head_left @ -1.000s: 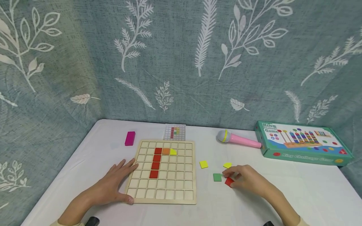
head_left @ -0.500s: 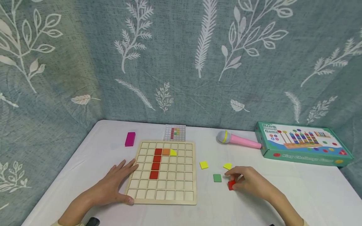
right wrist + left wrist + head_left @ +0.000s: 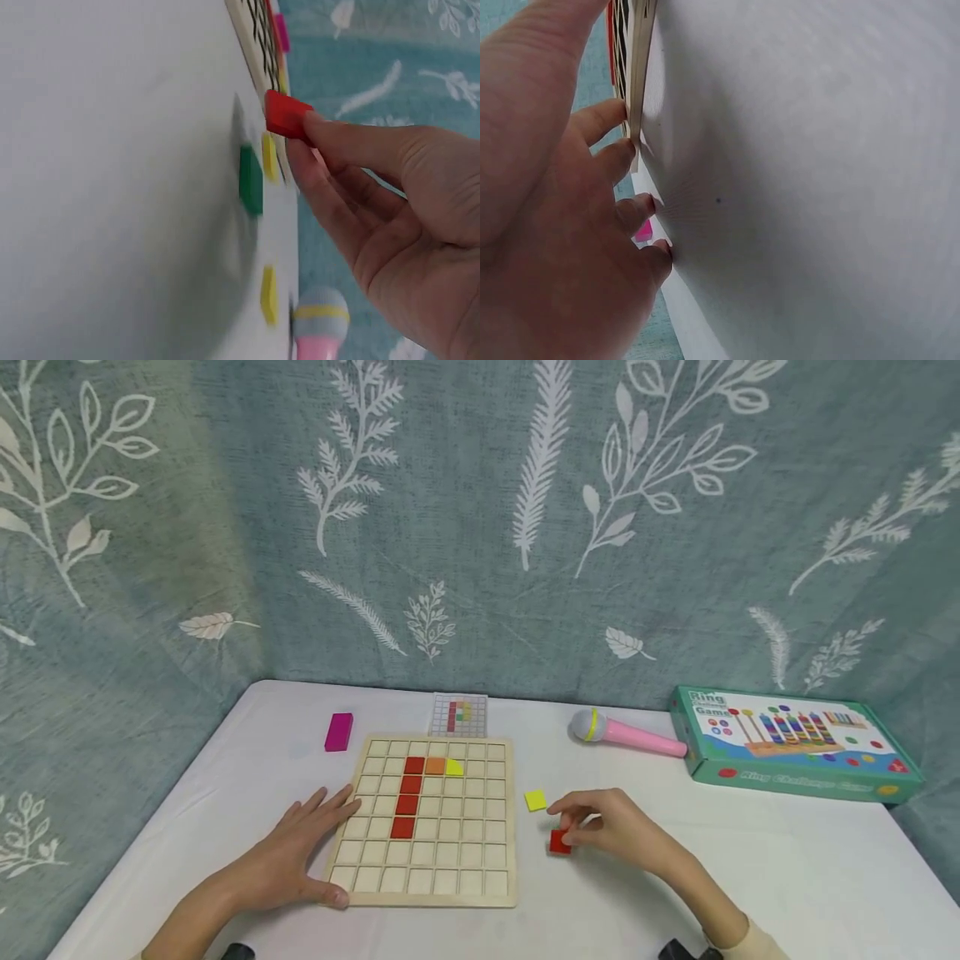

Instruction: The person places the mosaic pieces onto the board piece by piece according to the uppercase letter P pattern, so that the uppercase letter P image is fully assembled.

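Note:
A wooden grid board [image 3: 446, 857] lies on the white table. A column of red tiles [image 3: 406, 805], an orange tile [image 3: 435, 766] and a yellow quarter-round tile [image 3: 454, 767] sit in its cells. My left hand [image 3: 288, 856] rests along the board's left edge with fingers spread. Right of the board, my right hand [image 3: 618, 831] pinches a red square tile [image 3: 288, 115] between thumb and fingers, above the table. Below that hand lies a green tile [image 3: 251, 180], hidden in the head view. A yellow square tile [image 3: 536, 800] lies between board and hand.
Another yellow tile [image 3: 269, 295] shows in the right wrist view. Behind the board are a printed grid card [image 3: 459, 716] and a magenta block [image 3: 339, 732]. A pink toy microphone [image 3: 630, 735] and a green game box [image 3: 795, 743] stand at the back right.
My right hand has lifted the red tile and carried it left toward the board, now covering the green tile in the head view. The left hand stays on the board's edge.

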`<state>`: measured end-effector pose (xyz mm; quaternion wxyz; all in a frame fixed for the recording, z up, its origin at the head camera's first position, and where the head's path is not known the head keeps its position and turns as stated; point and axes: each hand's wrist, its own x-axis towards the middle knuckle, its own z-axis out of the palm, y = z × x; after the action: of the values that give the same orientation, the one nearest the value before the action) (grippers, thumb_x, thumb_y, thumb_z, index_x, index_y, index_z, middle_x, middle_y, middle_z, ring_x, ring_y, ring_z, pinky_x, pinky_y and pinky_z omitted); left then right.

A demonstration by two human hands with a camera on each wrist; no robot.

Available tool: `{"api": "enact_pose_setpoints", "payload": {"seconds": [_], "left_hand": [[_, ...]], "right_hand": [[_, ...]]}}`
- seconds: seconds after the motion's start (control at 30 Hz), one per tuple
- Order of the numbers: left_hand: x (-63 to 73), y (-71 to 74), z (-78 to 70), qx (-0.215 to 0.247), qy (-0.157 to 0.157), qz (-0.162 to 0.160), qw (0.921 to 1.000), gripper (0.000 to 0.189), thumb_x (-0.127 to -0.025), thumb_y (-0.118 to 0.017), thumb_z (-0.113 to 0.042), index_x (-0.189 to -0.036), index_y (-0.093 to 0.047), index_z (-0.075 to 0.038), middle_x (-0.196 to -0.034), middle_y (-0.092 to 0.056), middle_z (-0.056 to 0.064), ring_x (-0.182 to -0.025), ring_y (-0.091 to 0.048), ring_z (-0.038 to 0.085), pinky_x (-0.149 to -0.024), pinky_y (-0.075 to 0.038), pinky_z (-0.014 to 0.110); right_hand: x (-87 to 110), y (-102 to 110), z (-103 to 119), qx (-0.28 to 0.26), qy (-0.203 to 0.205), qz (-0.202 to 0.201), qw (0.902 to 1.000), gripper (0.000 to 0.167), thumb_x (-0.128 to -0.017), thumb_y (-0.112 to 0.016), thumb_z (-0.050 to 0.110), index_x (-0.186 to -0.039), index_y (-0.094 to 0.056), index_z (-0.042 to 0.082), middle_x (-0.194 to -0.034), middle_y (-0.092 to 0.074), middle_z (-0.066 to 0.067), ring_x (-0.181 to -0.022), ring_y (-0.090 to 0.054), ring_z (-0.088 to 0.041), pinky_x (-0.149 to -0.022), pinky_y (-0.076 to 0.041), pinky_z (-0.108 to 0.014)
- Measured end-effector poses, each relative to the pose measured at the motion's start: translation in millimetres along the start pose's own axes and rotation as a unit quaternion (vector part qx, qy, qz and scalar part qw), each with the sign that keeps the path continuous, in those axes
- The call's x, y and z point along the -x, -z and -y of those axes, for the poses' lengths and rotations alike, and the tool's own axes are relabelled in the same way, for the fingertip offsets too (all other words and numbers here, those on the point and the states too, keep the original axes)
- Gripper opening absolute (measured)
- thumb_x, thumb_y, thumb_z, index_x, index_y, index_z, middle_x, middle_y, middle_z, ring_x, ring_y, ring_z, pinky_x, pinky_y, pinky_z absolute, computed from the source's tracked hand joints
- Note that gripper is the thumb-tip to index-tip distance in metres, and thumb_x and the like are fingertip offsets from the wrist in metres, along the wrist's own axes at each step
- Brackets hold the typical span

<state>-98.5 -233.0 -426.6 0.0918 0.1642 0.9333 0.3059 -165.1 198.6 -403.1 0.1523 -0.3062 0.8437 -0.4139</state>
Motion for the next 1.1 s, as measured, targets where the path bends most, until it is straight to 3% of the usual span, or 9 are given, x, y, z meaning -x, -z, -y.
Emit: {"api": "enact_pose_setpoints", "payload": {"seconds": [0.4, 1.1], "left_hand": [[2.8, -1.8, 1.2, 0.009, -0.002, -0.002, 1.0000, 0.112, -0.058, -0.083, -0.060, -0.148, -0.041, -0.008, -0.159, -0.026, 0.016, -0.145, -0.009, 0.047, -0.115, -0.008, 0.065], [3.3, -2.9, 0.5, 0.008, 0.005, 0.000, 1.0000, 0.111, -0.059, -0.084, -0.059, -0.147, -0.042, -0.008, -0.159, -0.027, 0.017, -0.145, -0.009, 0.048, -0.113, -0.008, 0.068]], "right_hand": [[-38.1, -56.0, 25.8, -0.090, 0.029, -0.001, 0.9955, 0.026, -0.085, -0.072, -0.002, -0.110, -0.070, 0.000, -0.090, -0.069, -0.010, -0.082, -0.064, -0.008, -0.076, -0.057, -0.023], [-90.5, -111.3, 63.0, -0.080, 0.055, -0.003, 0.9952, 0.017, -0.084, -0.074, 0.001, -0.101, -0.073, 0.006, -0.083, -0.069, 0.002, -0.074, -0.060, -0.001, -0.071, -0.054, -0.017]]}}
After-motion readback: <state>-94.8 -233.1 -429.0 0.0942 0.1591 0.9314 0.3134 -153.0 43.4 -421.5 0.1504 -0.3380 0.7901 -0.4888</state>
